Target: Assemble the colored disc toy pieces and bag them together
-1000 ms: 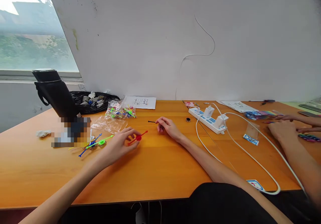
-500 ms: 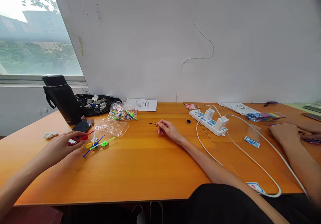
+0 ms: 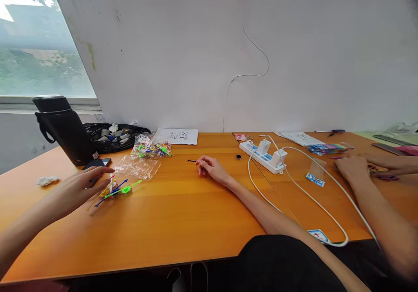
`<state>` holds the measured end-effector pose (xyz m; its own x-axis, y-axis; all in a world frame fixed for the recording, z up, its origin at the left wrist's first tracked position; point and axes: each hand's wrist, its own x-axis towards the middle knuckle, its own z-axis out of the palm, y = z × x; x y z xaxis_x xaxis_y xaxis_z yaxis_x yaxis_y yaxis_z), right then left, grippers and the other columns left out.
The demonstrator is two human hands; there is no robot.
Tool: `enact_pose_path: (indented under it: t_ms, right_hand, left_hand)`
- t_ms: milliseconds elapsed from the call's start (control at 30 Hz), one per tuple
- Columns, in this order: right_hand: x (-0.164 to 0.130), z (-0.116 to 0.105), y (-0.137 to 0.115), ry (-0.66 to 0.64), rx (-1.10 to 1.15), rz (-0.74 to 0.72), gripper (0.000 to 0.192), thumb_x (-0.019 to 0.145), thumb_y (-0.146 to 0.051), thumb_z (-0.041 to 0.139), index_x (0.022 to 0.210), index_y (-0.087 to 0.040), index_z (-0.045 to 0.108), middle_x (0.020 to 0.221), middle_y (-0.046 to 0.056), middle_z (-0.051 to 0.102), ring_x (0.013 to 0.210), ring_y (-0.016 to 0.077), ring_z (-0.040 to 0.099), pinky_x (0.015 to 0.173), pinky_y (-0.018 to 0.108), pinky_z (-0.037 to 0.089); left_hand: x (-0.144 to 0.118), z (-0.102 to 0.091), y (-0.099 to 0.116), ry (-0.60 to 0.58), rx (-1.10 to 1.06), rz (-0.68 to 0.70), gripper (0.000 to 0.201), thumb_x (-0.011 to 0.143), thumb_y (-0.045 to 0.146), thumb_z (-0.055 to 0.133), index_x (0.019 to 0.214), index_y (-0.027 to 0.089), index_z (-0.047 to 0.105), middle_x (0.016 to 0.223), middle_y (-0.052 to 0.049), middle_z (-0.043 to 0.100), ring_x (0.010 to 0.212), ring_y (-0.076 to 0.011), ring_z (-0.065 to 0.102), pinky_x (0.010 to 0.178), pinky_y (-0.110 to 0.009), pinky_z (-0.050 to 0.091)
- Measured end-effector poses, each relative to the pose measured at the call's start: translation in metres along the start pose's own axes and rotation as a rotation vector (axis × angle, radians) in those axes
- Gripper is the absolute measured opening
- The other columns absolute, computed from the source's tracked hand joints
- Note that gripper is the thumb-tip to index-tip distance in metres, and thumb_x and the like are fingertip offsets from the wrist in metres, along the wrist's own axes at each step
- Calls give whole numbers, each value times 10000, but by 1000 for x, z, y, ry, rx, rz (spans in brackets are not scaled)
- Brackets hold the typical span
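Note:
My left hand (image 3: 78, 188) hovers with fingers spread at the left edge of a small pile of coloured plastic spinner pieces (image 3: 115, 190) in green, blue and yellow. No piece shows in its fingers. My right hand (image 3: 209, 168) rests on the orange table (image 3: 183, 213), fingers curled, with nothing visible inside it. A thin black pin (image 3: 192, 161) lies just left of its fingertips. A clear bag of more coloured pieces (image 3: 150, 148) sits behind, with a flat empty clear bag (image 3: 137, 167) in front of it.
A black flask (image 3: 62, 128), a phone (image 3: 95, 163) and a black bag of parts (image 3: 111, 134) stand at the left. A paper sheet (image 3: 176, 136), a power strip (image 3: 265, 155) and a white cable (image 3: 310, 196) lie further right. Another person's hands (image 3: 354, 168) work at the far right.
My left hand carried a red spinner piece from the table's middle leftward to the pile and now shows empty and spread. My right hand stayed put. The view shifted slightly.

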<state>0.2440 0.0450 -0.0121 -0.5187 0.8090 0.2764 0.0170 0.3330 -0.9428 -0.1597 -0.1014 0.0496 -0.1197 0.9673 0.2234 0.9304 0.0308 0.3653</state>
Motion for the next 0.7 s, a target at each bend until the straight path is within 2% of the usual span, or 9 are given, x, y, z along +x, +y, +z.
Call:
enact_pose_path:
  t_ms: [100,167,267,367,433,467,500,600,700]
  right_hand:
    - [-2,0,-1,-16,-15,9,348,933,-536,550,917,-193,607,664,-10,621,593,128,557,602,254,434]
    - [-3,-1,-1,-12,-69,2,327,946,-514,535,916,-195,604,663,-11,618,606,136,569,619,264,443]
    - [-1,-7,2,56,-320,-28,275,968,-441,507,910,-200,626,701,4,642,673,158,592,693,294,450]
    - [1,-21,4,263,-689,-61,203,954,-320,505,896,-204,661,893,62,686,910,217,590,857,358,436]
    - [1,-35,4,433,-922,-45,173,926,-258,511,924,-203,676,1042,104,670,1073,272,528,956,417,394]
    - [-1,-43,4,500,-1033,-27,176,912,-235,513,959,-200,679,1101,121,651,1127,298,494,985,444,371]
    - [-3,-51,5,550,-1140,-2,194,898,-218,518,1004,-192,678,1149,138,629,1162,320,469,1000,465,355]
    - [-12,-74,7,589,-1384,113,270,871,-208,544,1103,-138,665,1231,204,575,1207,378,438,1005,505,338]
    - [-18,-86,11,510,-1452,262,286,908,-212,510,1123,-101,662,1178,246,598,1145,390,494,948,508,375]
  left_hand:
    - [11,4,52,-93,-136,94,523,885,599,498,1286,278,598,1159,-52,720,885,-241,696,769,-332,562]
    - [23,15,91,-129,-224,211,470,896,560,492,1232,263,634,1166,-62,710,903,-233,695,793,-336,558]
    - [46,51,144,-150,-321,380,343,913,431,491,1154,262,667,1202,-52,699,916,-215,690,818,-331,543]
    - [63,100,179,-214,-426,470,243,877,309,520,1025,226,694,1086,-61,732,925,-221,684,817,-323,525]
    - [67,130,190,-232,-431,469,210,856,255,520,965,207,692,955,-58,728,821,-206,669,769,-314,507]
    - [66,141,192,-180,-435,471,212,855,235,502,953,203,687,922,-57,710,781,-198,648,737,-308,493]
    - [65,149,193,-181,-447,500,218,861,227,491,960,204,684,913,-51,696,762,-188,633,719,-299,481]
    - [58,154,188,-252,-516,574,229,888,236,473,964,204,687,887,-39,675,744,-172,602,687,-277,460]
    - [56,147,183,-283,-567,572,230,893,245,479,965,197,691,918,-43,681,763,-168,601,692,-272,460]
